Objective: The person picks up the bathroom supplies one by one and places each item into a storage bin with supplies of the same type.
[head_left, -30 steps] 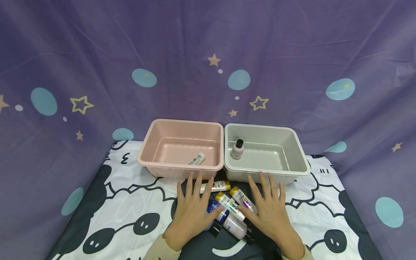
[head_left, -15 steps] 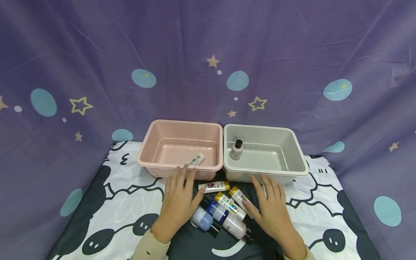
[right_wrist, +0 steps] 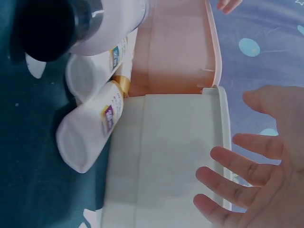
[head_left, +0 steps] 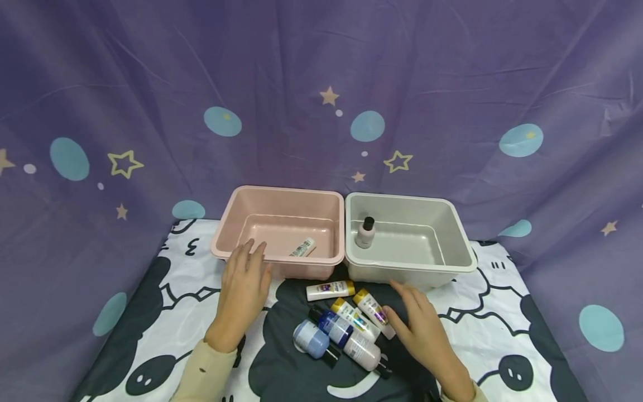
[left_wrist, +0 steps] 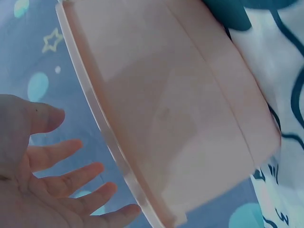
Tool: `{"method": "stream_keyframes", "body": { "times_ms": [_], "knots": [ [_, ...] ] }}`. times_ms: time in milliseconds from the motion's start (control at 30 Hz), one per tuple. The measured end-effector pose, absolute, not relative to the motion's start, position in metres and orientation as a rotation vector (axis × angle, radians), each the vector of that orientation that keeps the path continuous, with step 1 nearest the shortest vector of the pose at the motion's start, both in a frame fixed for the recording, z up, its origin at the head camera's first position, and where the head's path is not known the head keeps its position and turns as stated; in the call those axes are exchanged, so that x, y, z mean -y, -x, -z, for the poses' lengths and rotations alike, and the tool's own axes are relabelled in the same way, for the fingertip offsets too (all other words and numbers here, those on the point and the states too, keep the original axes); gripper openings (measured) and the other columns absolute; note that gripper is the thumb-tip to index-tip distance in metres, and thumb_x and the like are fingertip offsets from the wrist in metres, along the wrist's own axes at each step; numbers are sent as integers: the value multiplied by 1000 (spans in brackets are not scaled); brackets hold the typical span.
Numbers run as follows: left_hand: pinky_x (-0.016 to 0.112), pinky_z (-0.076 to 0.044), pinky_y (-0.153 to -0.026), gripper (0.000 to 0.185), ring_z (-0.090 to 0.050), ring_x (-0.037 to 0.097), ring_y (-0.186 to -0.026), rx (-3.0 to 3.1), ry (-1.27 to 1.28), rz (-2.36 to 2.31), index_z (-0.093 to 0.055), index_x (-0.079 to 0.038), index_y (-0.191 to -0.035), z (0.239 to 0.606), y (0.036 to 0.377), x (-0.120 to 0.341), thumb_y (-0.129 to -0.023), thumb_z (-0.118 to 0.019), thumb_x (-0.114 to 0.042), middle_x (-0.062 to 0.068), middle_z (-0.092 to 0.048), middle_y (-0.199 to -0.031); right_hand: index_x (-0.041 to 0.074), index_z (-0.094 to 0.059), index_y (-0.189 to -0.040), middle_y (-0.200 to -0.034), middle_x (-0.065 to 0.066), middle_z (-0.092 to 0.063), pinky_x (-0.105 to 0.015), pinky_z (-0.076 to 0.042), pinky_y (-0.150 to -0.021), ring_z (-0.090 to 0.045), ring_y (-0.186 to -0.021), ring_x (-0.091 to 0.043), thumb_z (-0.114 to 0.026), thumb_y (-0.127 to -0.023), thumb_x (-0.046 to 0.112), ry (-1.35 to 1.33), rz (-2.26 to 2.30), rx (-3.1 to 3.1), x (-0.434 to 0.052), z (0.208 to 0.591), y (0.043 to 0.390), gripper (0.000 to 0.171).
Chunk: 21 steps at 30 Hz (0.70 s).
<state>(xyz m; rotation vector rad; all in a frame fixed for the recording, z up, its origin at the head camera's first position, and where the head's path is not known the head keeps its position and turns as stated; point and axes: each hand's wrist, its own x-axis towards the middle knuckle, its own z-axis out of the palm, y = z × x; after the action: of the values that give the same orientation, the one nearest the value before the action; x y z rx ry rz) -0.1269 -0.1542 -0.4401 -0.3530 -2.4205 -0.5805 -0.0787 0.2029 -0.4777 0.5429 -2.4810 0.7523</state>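
Ten fingers loosely extended, left hand at near rim of pink bin, yellow-capped tube just left of right hand

Curtain: soft, even light in the head view, bluish in wrist views.
Pink bin: gentle shadow across its side, beside the left grip.
Pale bin: faint sheen inside, beyond the right grip.
Bottle: blurred, apart from the right grip.

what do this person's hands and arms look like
The left hand and right hand are bare, with nothing visibly worn on the fingers. The left sleeve is pale beige with a small dark mark; the right sleeve, mostly cut off, looks the same colour.
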Motion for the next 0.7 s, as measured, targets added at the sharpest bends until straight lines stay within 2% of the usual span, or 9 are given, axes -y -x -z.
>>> {"method": "stream_keyframes", "body": {
  "times_ms": [200, 433, 700],
  "knots": [
    [70, -38, -94, 47, -43, 53, -126, 2433, 274, 610, -56, 8, -133, 437, 139, 176, -92, -71, -8, 34, -48, -137, 1, -60, -132, -123, -8, -64, -42, -48, -91, -60, -111, -24, -80, -87, 15, -488, -871, 2540, -204, 485, 79, 51],
    [71, -33, -100, 52, -36, 54, -132, 2514, 146, 737, -53, 10, -136, 436, 147, 197, -91, -71, -11, 37, -40, -142, 3, -63, -127, -118, -6, -66, -44, -54, -81, -65, -100, -26, -79, -88, 11, -465, -942, 2559, -206, 494, 82, 44],
    [73, -33, -99, 61, -31, 58, -133, 2600, 29, 859, -46, 9, -143, 437, 154, 215, -94, -70, -18, 39, -32, -147, 3, -64, -127, -116, -9, -66, -43, -57, -76, -66, -98, -27, -77, -90, 13, -379, -1028, 2654, -208, 504, 86, 40]
  ]
}}
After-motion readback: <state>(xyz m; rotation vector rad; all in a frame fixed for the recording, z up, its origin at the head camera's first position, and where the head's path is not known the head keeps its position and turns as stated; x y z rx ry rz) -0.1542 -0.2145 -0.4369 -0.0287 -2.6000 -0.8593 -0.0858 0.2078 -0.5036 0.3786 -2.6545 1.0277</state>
